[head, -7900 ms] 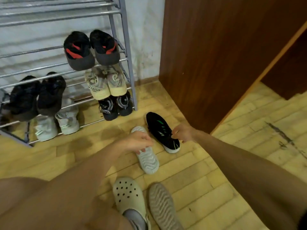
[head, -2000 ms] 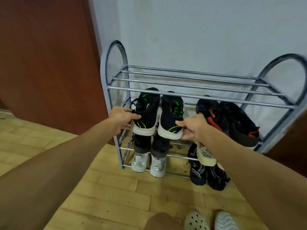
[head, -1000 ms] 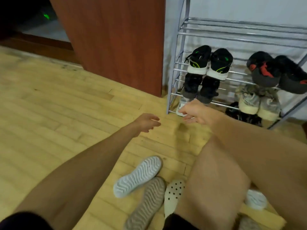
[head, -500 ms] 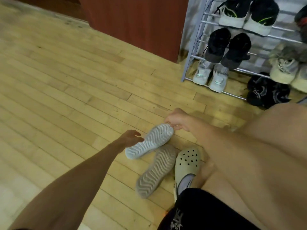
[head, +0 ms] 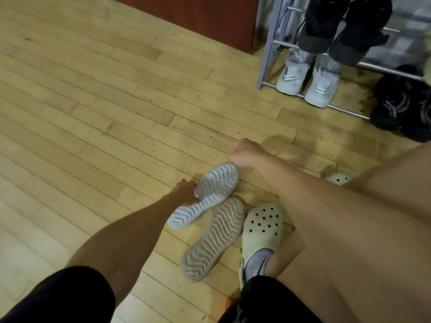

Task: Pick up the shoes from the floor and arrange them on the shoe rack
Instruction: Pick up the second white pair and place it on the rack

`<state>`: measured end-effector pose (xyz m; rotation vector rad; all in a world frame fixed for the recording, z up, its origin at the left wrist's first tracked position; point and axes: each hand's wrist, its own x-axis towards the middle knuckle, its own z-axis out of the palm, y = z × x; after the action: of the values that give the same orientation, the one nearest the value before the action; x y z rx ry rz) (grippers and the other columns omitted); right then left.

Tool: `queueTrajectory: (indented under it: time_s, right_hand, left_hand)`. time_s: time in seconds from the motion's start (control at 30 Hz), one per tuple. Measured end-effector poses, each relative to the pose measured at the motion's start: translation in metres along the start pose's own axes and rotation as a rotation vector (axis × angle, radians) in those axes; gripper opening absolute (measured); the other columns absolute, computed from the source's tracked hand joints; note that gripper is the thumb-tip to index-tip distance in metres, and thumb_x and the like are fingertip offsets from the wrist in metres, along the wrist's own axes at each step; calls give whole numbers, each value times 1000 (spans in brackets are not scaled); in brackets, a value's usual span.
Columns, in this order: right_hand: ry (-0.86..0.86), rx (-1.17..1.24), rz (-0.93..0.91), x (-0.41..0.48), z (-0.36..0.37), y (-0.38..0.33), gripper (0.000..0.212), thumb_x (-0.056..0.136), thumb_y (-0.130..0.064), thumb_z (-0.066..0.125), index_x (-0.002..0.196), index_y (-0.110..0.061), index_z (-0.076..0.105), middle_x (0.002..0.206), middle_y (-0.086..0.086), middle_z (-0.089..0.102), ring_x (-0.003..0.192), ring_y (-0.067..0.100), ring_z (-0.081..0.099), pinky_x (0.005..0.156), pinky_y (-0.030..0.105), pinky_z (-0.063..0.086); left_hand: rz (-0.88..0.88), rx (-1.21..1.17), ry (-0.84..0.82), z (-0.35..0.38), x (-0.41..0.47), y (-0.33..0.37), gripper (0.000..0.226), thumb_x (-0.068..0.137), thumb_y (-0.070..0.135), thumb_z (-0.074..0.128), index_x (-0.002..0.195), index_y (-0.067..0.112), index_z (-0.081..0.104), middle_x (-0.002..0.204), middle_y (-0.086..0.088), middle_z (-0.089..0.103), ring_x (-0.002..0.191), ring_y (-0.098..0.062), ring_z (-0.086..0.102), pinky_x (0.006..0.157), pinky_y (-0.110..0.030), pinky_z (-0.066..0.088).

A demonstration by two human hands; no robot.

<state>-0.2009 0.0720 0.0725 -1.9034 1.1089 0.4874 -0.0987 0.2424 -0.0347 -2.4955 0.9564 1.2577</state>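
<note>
A white shoe (head: 205, 194) lies sole-up on the wooden floor. My left hand (head: 185, 192) grips its left edge near the middle. My right hand (head: 243, 155) is closed at its toe end. A second shoe with a grey-beige sole (head: 214, 236) lies sole-up just beside it, touched by neither hand. The grey metal shoe rack (head: 268, 43) stands at the top right with pairs on its rails.
On the rack's lowest level sit light grey sneakers (head: 305, 78) and black shoes (head: 401, 106); dark shoes (head: 342, 26) hang above. My foot wears a pale clog (head: 261, 231); another clog (head: 338, 178) peeks out behind my leg. A brown cabinet (head: 198, 15) stands left of the rack.
The black-and-green pair went onto the rack. Since then my view dropped to the floor and both hands came down onto the white sole-up shoe; the left hand now grips its edge.
</note>
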Motion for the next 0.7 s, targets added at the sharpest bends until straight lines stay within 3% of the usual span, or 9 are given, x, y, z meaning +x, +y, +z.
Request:
queueTrajectory:
  time_s: [0.07,0.13,0.23,0.3,0.37,0.47,0.53,0.63,0.7]
  right_hand:
    - [2,4,7,3,-3,4,21,86,-9,51,98,-2,67,87,9,63,74,23,59,69,31,54]
    - [3,9,5,6,-6,7,23,86,-9,52,101,-2,68,89,9,65,80,24,62,78,35,57]
    - [3,10,-13,7,-7,5,19,86,-10,52,96,-3,67,83,8,63,77,25,60,74,32,55]
    - [-12,3,-21,5,-5,2,17,87,-11,52,95,-4,66,84,8,62,74,23,59,72,32,54]
    - [-19,-22,-36,2,-3,-1,12,88,-12,51,77,-10,56,74,5,54,63,19,52,58,25,45]
    - [-17,-30,-62,-2,0,-6,29,88,-11,49,63,-17,37,66,1,42,54,15,40,48,24,31]
    - [-18,-32,-70,-5,3,-8,30,88,-12,49,62,-18,35,66,0,40,57,16,41,47,24,28]
    - [-14,-92,-71,-12,6,-8,11,89,-14,50,79,-13,53,81,4,51,78,23,51,52,24,30]
    - [-8,-117,-70,-15,6,-6,8,87,-14,51,80,-13,54,85,6,53,81,24,51,52,24,31]
  left_hand:
    - [2,-14,-57,-2,0,-6,70,84,40,67,141,8,40,140,-12,44,127,-28,44,101,-37,40]
    - [4,-43,-70,-1,-3,-13,68,82,40,69,136,7,45,138,-10,48,121,-26,50,98,-34,42]
    - [31,-77,-48,-1,-10,-21,61,77,42,74,122,8,53,120,-7,55,93,-20,56,82,-31,49]
    - [48,-36,56,-8,-15,-25,58,72,45,77,112,10,56,104,-3,56,88,-18,53,74,-29,46]
    - [29,-20,228,-20,-22,-27,53,70,43,78,108,13,56,98,-2,59,86,-18,51,70,-28,41]
    - [-75,-67,501,-38,-35,-25,45,73,35,75,105,12,54,99,-5,61,84,-23,55,66,-32,43]
    - [-111,-99,579,-38,-37,-24,42,79,31,70,112,12,53,106,-7,58,90,-26,59,69,-35,47]
    - [46,-192,368,-20,-32,-20,44,86,27,64,128,16,53,123,-6,57,110,-25,57,86,-33,46]
    - [126,-232,262,-8,-30,-17,48,86,26,65,132,17,53,128,-7,57,114,-22,56,90,-25,41]
